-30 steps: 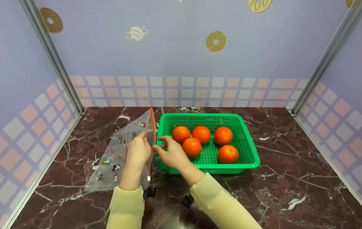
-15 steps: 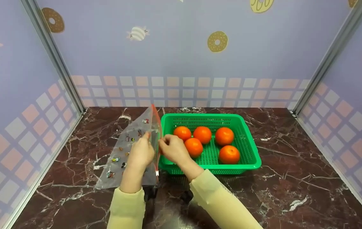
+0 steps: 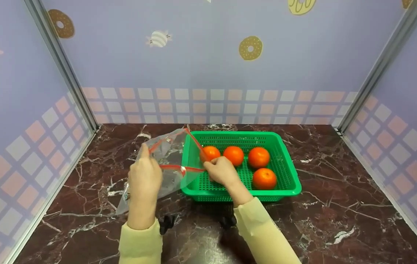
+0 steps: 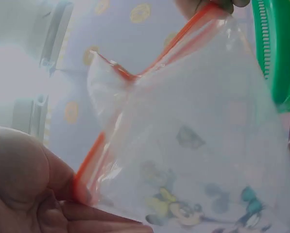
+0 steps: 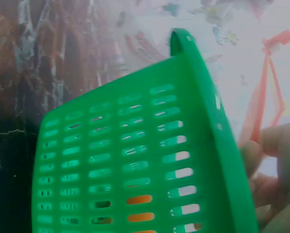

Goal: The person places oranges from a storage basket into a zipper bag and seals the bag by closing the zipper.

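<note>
A clear zip bag [image 3: 171, 181] with a red-orange zip edge and small cartoon prints is spread apart at its mouth. My left hand [image 3: 145, 179] pinches one side of that mouth; in the left wrist view its thumb and fingers [image 4: 96, 225] hold the zip edge. On the other side, my right hand [image 3: 225, 171] pinches the opposite edge, above the left part of a green basket [image 3: 245, 193]. Several oranges [image 3: 259, 157] lie in the basket, one partly behind the bag and right hand. The right wrist view shows the right fingers [image 5: 276, 145] on the red edge, beyond the basket wall.
The basket stands on a dark red marbled tabletop [image 3: 340, 205]. Patterned lilac panels [image 3: 208, 66] enclose the back and both sides, with metal posts [image 3: 61, 66] at the corners. Black wrist-worn devices [image 3: 167, 223] show below the hands.
My right hand has taken hold of the bag's edge and moved right over the basket. My left hand has shifted left, and the bag's mouth has opened wide between them.
</note>
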`<state>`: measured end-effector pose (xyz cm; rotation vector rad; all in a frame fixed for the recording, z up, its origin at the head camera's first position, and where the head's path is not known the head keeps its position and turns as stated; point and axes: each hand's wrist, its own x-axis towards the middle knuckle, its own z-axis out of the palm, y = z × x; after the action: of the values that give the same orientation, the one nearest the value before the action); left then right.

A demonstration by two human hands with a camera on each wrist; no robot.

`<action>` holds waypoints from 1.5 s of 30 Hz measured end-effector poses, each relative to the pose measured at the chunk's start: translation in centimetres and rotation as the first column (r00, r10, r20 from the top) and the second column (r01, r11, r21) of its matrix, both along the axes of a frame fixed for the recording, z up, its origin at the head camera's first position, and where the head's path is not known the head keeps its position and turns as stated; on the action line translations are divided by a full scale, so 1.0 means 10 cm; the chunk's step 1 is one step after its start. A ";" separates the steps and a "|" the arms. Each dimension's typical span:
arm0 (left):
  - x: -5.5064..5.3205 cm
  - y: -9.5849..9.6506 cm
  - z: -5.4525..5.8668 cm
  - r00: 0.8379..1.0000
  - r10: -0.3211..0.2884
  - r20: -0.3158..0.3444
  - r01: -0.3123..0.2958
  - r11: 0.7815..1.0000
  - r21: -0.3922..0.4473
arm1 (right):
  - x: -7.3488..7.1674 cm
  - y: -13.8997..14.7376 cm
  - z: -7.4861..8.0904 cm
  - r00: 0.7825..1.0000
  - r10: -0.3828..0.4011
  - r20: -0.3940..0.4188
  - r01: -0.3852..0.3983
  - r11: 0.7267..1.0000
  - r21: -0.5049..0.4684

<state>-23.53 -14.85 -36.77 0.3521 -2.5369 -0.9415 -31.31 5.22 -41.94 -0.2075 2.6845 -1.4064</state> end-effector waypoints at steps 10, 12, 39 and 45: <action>-0.14 0.21 -0.12 0.990 -0.110 -0.088 0.115 0.992 0.046 | 0.08 0.14 -0.08 0.996 0.015 -0.090 -0.026 0.993 -0.118; -0.15 0.24 -0.15 0.987 -0.124 -0.097 0.131 0.989 0.065 | 0.11 0.17 -0.11 0.993 0.018 -0.116 -0.033 0.991 -0.126; -0.14 0.28 -0.18 0.984 -0.110 -0.144 0.119 0.991 0.056 | 0.13 0.80 -0.03 0.989 -0.036 -0.142 0.043 0.998 0.048; -0.14 0.28 -0.19 0.981 -0.107 -0.159 0.117 0.992 0.052 | 0.05 1.01 -0.06 0.987 -0.086 -0.135 0.106 0.983 0.150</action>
<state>-24.97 -12.02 -38.65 0.1479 -2.4099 -1.0477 -30.78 15.34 -42.53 -0.1623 2.9316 -1.2362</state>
